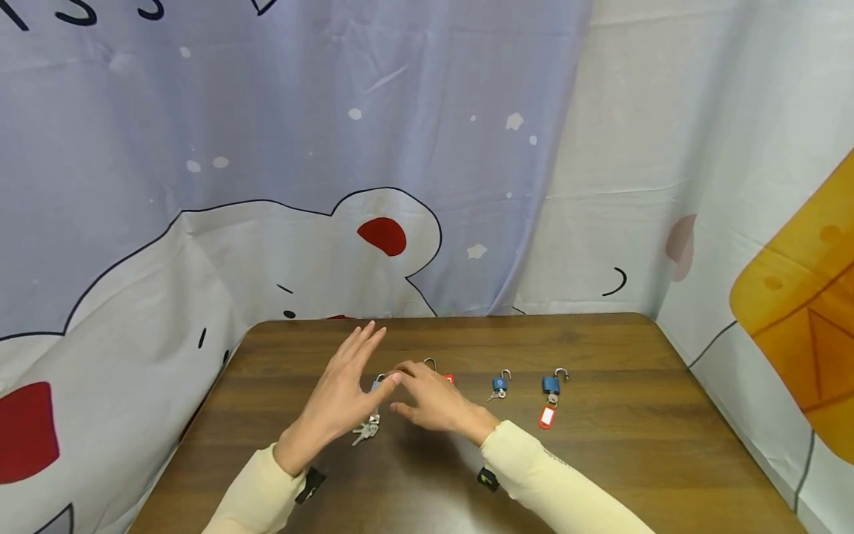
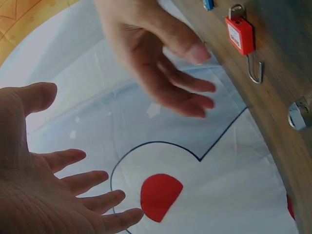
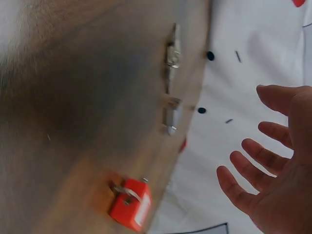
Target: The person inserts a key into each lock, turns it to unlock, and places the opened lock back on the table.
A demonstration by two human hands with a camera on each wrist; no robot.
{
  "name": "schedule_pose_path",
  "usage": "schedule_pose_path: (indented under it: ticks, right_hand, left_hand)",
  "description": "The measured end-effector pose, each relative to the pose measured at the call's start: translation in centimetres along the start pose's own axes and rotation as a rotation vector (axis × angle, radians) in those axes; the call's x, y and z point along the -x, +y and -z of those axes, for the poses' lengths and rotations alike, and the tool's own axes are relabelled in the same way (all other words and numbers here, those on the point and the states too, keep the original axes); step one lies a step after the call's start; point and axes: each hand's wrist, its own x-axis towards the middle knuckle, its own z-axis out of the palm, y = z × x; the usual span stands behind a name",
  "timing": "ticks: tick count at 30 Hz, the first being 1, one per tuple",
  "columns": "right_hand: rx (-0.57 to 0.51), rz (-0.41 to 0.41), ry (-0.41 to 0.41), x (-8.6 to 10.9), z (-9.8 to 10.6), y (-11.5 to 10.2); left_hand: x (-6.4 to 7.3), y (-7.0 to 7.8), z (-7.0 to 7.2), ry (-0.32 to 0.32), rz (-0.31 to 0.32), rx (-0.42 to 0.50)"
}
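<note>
My left hand [image 1: 340, 397] is raised over the table with fingers spread and straight, holding nothing. Beside it hovers my right hand [image 1: 437, 400], fingers loosely bent and also holding nothing; in the left wrist view this right hand [image 2: 161, 63] hangs apart from the left hand [image 2: 53, 190]. A silver padlock [image 2: 300, 114] lies beneath the hands, with a bunch of keys [image 1: 366, 430] near it in the head view. The red padlock [image 2: 240, 35], its shackle open, is mostly hidden behind my right hand in the head view but shows in the right wrist view.
To the right lie a small blue padlock [image 1: 500, 383] with a key, and a larger blue padlock [image 1: 551, 385] with a red key tag [image 1: 547, 417]. Both have open shackles. The wooden table [image 1: 600, 475] meets a printed curtain [image 1: 467, 148] at its back edge.
</note>
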Motion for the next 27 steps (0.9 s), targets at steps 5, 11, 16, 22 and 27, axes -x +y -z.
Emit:
schedule_pose_path:
  ticks: [5,11,16,22,27]
  right_hand:
    - [0.035,-0.044,-0.029,-0.6,-2.1,-0.4]
    - [0.052,-0.069,-0.038,-1.1,-3.4,-0.9]
    - [0.078,-0.125,-0.017,-1.5,-3.8,-1.0]
    - [0.091,-0.233,-0.025,-2.4,-4.8,-1.1]
    - [0.121,-0.331,-0.086,-3.7,-6.0,-2.0]
  left_hand:
    - [0.7,-1.2,0.0,-0.008,0.027,-0.056]
    - [1.9,-3.6,-0.3,-0.005,0.069,-0.133]
    - [2.7,-5.1,-0.9,-0.038,0.083,-0.175]
    - [3.4,-6.1,-1.5,-0.047,0.09,-0.19]
    - [3.9,-7.0,-1.4,-0.048,0.103,-0.198]
